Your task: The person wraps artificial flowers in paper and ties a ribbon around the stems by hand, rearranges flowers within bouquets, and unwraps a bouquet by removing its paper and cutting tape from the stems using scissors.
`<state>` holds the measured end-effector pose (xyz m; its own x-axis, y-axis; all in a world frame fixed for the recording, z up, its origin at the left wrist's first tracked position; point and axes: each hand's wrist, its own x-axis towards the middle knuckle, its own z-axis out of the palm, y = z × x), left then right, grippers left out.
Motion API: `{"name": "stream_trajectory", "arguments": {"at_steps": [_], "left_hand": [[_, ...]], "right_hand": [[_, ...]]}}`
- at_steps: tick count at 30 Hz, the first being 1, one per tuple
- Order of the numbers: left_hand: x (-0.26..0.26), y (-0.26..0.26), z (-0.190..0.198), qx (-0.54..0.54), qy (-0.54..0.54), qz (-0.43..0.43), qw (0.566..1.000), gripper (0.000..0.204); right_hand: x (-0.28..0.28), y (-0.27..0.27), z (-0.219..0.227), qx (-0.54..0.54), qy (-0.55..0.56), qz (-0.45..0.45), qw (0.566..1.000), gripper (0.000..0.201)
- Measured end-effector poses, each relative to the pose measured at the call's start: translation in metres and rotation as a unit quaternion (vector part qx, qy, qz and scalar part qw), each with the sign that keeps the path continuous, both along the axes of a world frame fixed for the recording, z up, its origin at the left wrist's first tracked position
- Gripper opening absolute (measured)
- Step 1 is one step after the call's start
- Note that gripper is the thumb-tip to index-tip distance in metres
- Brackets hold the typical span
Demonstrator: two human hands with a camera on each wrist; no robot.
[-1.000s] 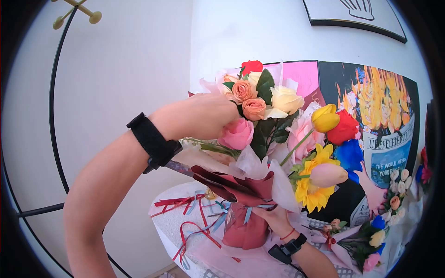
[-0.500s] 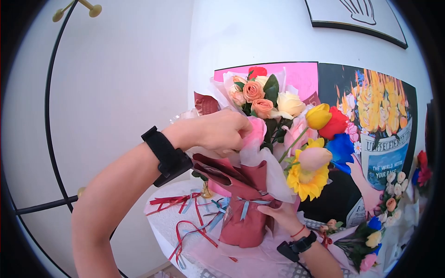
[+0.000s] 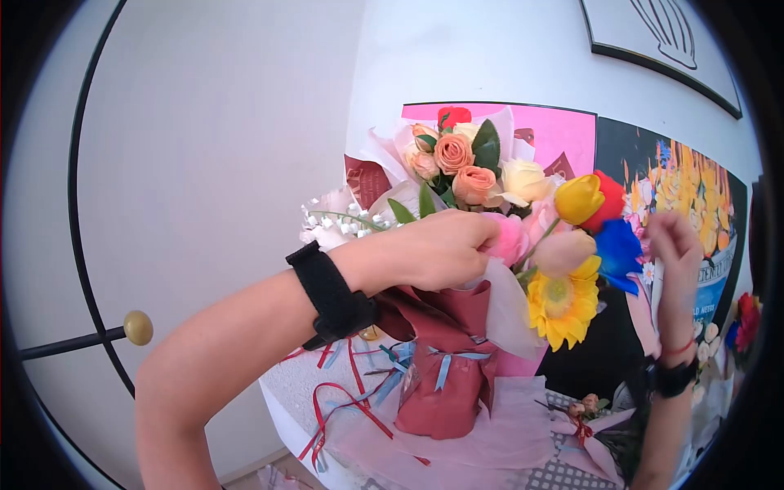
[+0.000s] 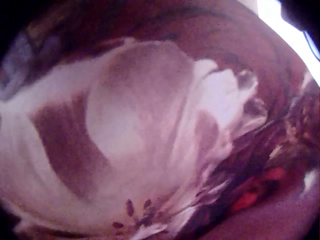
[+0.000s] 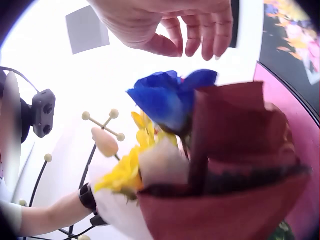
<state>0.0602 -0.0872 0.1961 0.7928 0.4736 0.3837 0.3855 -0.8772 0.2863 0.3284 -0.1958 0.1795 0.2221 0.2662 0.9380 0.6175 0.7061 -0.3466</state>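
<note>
A mixed bouquet stands upright in dark red wrapping paper (image 3: 441, 392) tied with a light blue ribbon (image 3: 442, 371). My left hand (image 3: 437, 249) reaches in over the wrapping from the left, fingers curled at a pink rose (image 3: 508, 238); its fingertips are hidden. Petals and paper blur close up in the left wrist view. On the bouquet's right, my right hand (image 3: 676, 257) is raised beside a blue flower (image 3: 618, 255), its fingers loosely bent. In the right wrist view those fingers hang just above the blue flower, holding nothing. Nearby are a sunflower (image 3: 565, 302) and a yellow tulip (image 3: 579, 198).
Red and blue ribbons (image 3: 351, 408) lie loose on the white table (image 3: 282, 400), left of the bouquet. Pale pink paper (image 3: 506, 445) spreads beneath it. A smaller wrapped bunch (image 3: 588, 433) lies at right. Pictures (image 3: 563, 131) lean against the wall behind.
My right hand has let go of the bouquet at its tie and risen to the blue flower. The left hand has moved right, and the pink rose has shifted right among the other blooms.
</note>
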Motion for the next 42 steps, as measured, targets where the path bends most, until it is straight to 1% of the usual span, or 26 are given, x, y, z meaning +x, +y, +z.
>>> {"name": "stream_trajectory", "arguments": {"at_steps": [2,5,7,8,9,11,13,15,17,19,20,21,23,24,25,27,30,31,34,35,37,38,39,40,41,42], "left_hand": [[-0.001,-0.007,0.003,0.023,0.008,0.016,1.000,0.010],[-0.006,-0.006,0.004,0.058,0.022,0.051,0.997,0.010],[-0.009,-0.004,0.003,0.066,0.031,0.064,0.995,0.010],[-0.011,-0.005,0.003,0.015,0.015,0.053,0.998,0.012],[-0.013,-0.005,0.003,-0.034,0.000,0.042,0.999,0.014],[-0.017,-0.004,0.005,-0.077,-0.022,0.054,0.995,0.016],[-0.021,0.000,0.008,-0.115,-0.044,0.062,0.990,0.018],[-0.026,0.012,0.010,0.129,-0.119,0.098,0.980,0.022],[-0.030,0.028,0.014,0.171,-0.141,0.101,0.970,0.029],[-0.034,0.040,0.018,0.290,-0.142,0.139,0.936,0.035],[-0.034,0.037,0.022,0.275,-0.138,0.161,0.938,0.045],[-0.034,0.035,0.027,0.272,-0.136,0.157,0.940,0.045],[-0.031,0.029,0.036,0.141,-0.072,0.147,0.976,0.048],[-0.030,0.028,0.037,0.128,-0.062,0.147,0.979,0.045],[-0.026,0.029,0.039,0.127,-0.061,0.143,0.980,0.045],[-0.022,0.032,0.044,0.217,-0.038,0.149,0.964,0.028],[-0.012,0.029,0.055,0.157,-0.086,0.167,0.970,0.015],[-0.008,0.027,0.058,0.158,-0.087,0.170,0.969,0.015],[0.004,0.024,0.069,0.267,-0.076,0.265,0.924,0.023],[0.007,0.024,0.071,0.266,-0.076,0.266,0.923,0.023],[0.012,0.024,0.076,0.265,-0.130,0.255,0.921,0.022],[0.016,0.026,0.078,0.287,-0.142,0.241,0.916,0.020],[0.019,0.029,0.082,0.286,-0.142,0.242,0.916,0.020],[0.021,0.030,0.086,0.196,-0.177,0.149,0.953,0.021],[0.023,0.033,0.090,0.102,-0.208,0.054,0.971,0.021],[0.025,0.035,0.093,0.148,-0.186,0.022,0.971,0.022]], "right_hand": [[-0.009,-0.002,0.039,0.055,-0.088,-0.089,0.991,0.013],[-0.036,0.008,0.092,-0.079,-0.254,-0.096,0.959,0.018],[-0.050,0.026,0.115,-0.170,-0.354,-0.103,0.914,0.022],[-0.051,0.040,0.122,-0.200,-0.415,-0.098,0.882,0.024],[-0.058,0.048,0.124,-0.204,-0.411,-0.099,0.883,0.024],[-0.077,0.060,0.123,-0.335,-0.432,-0.124,0.828,0.028],[-0.082,0.068,0.115,-0.360,-0.432,-0.101,0.821,0.031],[-0.079,0.072,0.114,-0.383,-0.434,-0.078,0.811,0.035],[-0.074,0.073,0.115,-0.404,-0.432,-0.081,0.802,0.041],[-0.073,0.072,0.113,-0.400,-0.425,-0.073,0.809,0.037],[-0.074,0.070,0.112,-0.388,-0.450,-0.106,0.797,0.031],[-0.074,0.068,0.109,-0.378,-0.474,-0.138,0.783,0.026],[-0.072,0.068,0.107,-0.379,-0.494,-0.108,0.775,0.023],[-0.071,0.068,0.106,-0.373,-0.516,-0.077,0.767,0.021],[-0.071,0.066,0.104,-0.375,-0.514,-0.079,0.767,0.021],[-0.075,0.063,0.102,-0.274,-0.544,-0.110,0.785,0.022],[-0.076,0.062,0.101,-0.237,-0.532,-0.112,0.805,0.021],[-0.075,0.061,0.102,-0.233,-0.530,-0.100,0.809,0.020],[-0.076,0.056,0.110,-0.199,-0.524,-0.076,0.825,0.015],[-0.076,0.056,0.112,-0.199,-0.524,-0.075,0.825,0.015],[-0.075,0.055,0.115,-0.160,-0.471,0.010,0.868,0.014],[-0.079,0.051,0.114,-0.175,-0.470,0.050,0.864,0.014],[-0.081,0.052,0.112,-0.176,-0.470,0.051,0.863,0.014],[-0.081,0.054,0.109,-0.162,-0.475,0.080,0.861,0.013],[-0.083,0.054,0.107,-0.147,-0.480,0.108,0.858,0.012],[-0.085,0.054,0.105,-0.147,-0.480,0.110,0.858,0.012]]}}
